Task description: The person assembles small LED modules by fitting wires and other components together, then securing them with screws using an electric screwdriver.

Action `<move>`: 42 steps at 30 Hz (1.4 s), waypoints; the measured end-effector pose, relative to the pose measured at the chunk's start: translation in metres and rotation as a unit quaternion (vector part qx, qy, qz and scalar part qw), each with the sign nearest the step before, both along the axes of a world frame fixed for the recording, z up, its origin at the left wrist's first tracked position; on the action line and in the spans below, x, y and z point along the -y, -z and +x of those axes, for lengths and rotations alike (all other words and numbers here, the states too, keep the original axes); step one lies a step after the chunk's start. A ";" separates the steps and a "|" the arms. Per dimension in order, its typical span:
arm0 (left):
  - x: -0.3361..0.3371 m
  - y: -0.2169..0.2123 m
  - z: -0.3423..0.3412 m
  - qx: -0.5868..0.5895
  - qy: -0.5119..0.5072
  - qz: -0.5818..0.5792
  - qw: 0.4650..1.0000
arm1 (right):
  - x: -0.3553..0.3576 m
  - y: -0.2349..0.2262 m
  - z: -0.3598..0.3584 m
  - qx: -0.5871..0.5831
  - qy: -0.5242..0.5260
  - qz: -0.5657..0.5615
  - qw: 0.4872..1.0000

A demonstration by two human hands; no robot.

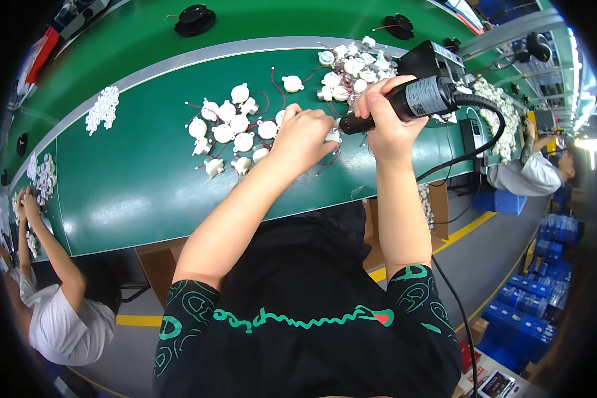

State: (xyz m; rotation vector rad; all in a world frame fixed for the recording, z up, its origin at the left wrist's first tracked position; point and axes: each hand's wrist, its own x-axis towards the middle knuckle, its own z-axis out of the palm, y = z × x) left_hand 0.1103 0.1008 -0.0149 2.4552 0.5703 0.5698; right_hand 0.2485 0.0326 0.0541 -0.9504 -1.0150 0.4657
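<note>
Right hand (386, 113) grips one black electric screwdriver (404, 101); left hand (303, 136) pinches one white round part (332, 135)

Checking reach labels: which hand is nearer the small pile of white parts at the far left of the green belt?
Left. The left hand sits mid-belt, well right of the pile of white parts. The right hand, gripping the black power tool, is farther right.

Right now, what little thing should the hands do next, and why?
Probably ease the tool tip down a touch onto the white part. The right hand grips the black tool with its tip pointing at that part, which the left hand pinches just above the green table. Whether the tip already touches it, I cannot tell.
</note>
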 end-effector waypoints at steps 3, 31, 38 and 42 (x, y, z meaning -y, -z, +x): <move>0.000 0.000 -0.001 -0.002 0.007 0.002 1.000 | -0.001 -0.005 -0.003 0.010 0.007 -0.021 1.000; -0.002 0.002 0.000 0.003 0.014 -0.006 1.000 | -0.001 0.008 0.008 -0.099 -0.114 0.011 0.988; -0.002 0.000 0.000 0.005 0.033 -0.003 0.999 | -0.001 0.006 0.001 -0.063 -0.031 -0.007 0.998; -0.003 0.000 0.000 0.003 0.035 -0.005 0.999 | -0.003 0.004 0.000 -0.060 -0.017 -0.021 0.998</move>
